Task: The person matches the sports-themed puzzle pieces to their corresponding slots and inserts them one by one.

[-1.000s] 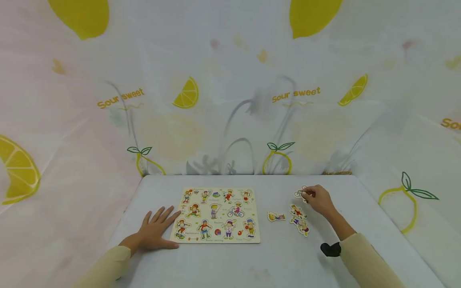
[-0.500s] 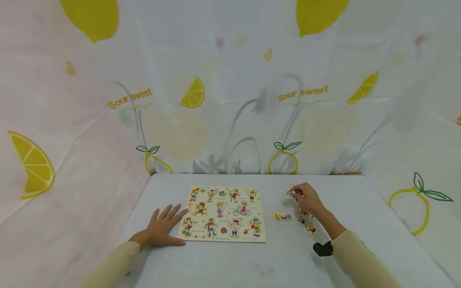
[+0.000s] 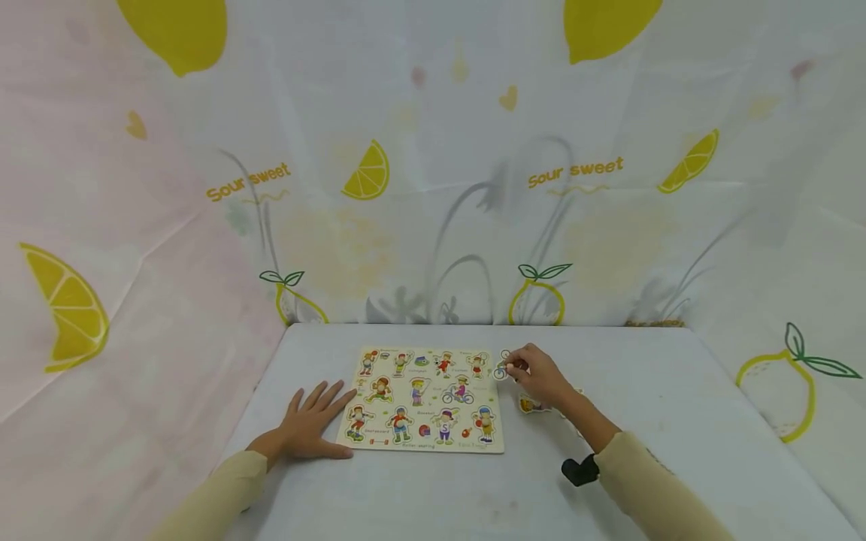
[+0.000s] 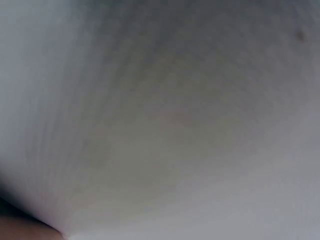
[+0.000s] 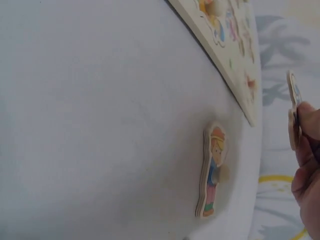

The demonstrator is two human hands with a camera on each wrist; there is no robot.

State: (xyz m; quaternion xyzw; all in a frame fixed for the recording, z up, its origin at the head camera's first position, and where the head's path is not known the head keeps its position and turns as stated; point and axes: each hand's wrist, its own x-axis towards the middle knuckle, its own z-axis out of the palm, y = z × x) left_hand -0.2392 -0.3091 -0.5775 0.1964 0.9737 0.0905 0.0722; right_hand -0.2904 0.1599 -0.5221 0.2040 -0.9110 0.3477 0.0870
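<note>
My right hand [image 3: 546, 379] pinches a bicycle puzzle piece [image 3: 501, 369] between thumb and fingers, just off the upper right edge of the puzzle board [image 3: 498, 422]. In the right wrist view the same puzzle piece [image 5: 294, 111] is seen nearly edge-on, raised above the table. Printed figures of children playing sports cover the board. My left hand [image 3: 310, 422] lies flat with spread fingers at the board's left edge. Below the right hand, a loose child-figure piece [image 5: 214, 170] with a knob lies on the table; the forearm partly covers the loose pieces in the head view.
A white cloth covers the table [image 3: 440, 496]. Behind it hangs a backdrop [image 3: 433, 225] printed with lemons. A black heart-shaped thing [image 3: 580, 472] sits by the right sleeve. The left wrist view is mostly blurred pale surface.
My right hand has carried the bicycle piece leftward, from above the loose pieces to beside the board. The left hand stays at the board's left edge. The head view has shifted slightly.
</note>
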